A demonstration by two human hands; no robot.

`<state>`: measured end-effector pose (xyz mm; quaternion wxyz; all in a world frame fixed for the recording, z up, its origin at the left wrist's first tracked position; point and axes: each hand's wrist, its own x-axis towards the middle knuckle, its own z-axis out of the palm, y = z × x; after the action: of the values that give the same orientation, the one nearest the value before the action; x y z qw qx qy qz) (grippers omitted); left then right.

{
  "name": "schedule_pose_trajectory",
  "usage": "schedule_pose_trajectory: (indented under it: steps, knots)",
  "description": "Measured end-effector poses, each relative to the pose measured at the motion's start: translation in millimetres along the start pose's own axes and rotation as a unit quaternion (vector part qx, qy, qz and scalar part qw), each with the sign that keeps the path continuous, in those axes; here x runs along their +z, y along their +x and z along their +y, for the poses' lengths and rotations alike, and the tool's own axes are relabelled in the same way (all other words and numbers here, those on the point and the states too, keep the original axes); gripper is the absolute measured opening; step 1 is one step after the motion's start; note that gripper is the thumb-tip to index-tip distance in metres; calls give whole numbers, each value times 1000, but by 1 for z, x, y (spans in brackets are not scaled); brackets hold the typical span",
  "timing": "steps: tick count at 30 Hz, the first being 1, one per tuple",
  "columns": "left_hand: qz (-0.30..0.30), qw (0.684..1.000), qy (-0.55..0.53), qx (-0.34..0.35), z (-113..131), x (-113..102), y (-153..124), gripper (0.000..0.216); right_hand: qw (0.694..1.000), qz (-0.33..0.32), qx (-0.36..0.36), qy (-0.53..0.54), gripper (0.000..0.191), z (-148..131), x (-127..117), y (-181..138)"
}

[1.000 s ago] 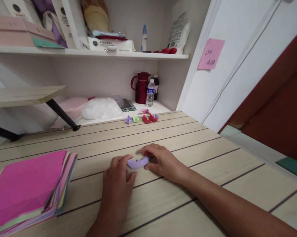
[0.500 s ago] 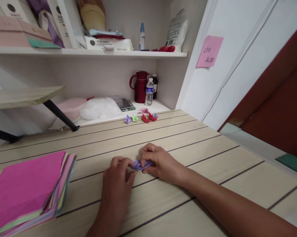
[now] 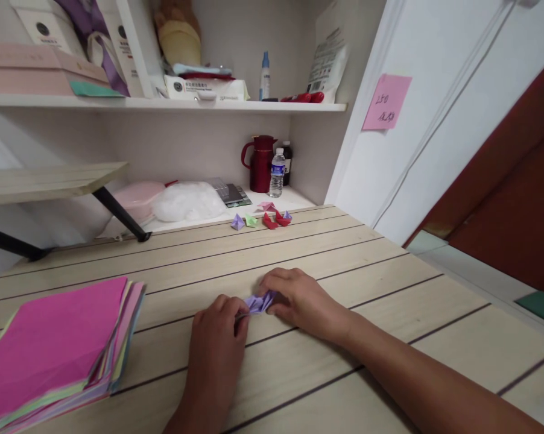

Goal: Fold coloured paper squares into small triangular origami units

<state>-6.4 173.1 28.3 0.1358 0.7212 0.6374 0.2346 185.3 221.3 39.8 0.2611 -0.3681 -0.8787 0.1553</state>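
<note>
On wood desk, mid-front: purple paper fold lying w/ long axis left-right, pinched betw. both hands, left hand fingertips gripping near end, right hand fingers closed on far-right end, equally near.

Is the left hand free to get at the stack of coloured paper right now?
Probably yes, once it lets go. The left hand is pinching the purple fold together with the right hand. The paper stack lies to its left on the same table, with only bare wood between them.
</note>
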Motion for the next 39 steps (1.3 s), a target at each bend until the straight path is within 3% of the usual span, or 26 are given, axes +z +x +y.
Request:
schedule_pose_trajectory:
  steps: [6, 11, 18, 24, 27, 31, 39]
  knots:
    - [-1, 1000, 5, -15, 3, -1, 0, 13, 1000, -5, 3, 5, 33, 1, -1, -1]
    - [-6, 1000, 21, -5, 2, -1, -1, 14, 1000, -8, 16, -12, 18, 4, -4, 1]
    - [24, 1000, -6, -9, 5, 2, -2, 22, 1000, -18, -15, 3, 14, 5, -4, 0]
    - [9, 1000, -19, 9, 7, 3, -2, 18, 999, -21, -15, 32, 9, 5, -2, -1]
    - [4, 1000, -16, 11, 7, 3, -2, 16, 997, -12, -18, 72, 20, 3, -3, 0]
    - [-1, 1000, 1, 17, 7, 3, -3, 16, 993, 5, 0, 115, 11, -1, -4, 0]
    - [-7, 999, 28, 39, 7, 6, -5, 23, 995, 13, 12, 102, 18, -2, 1, 0]
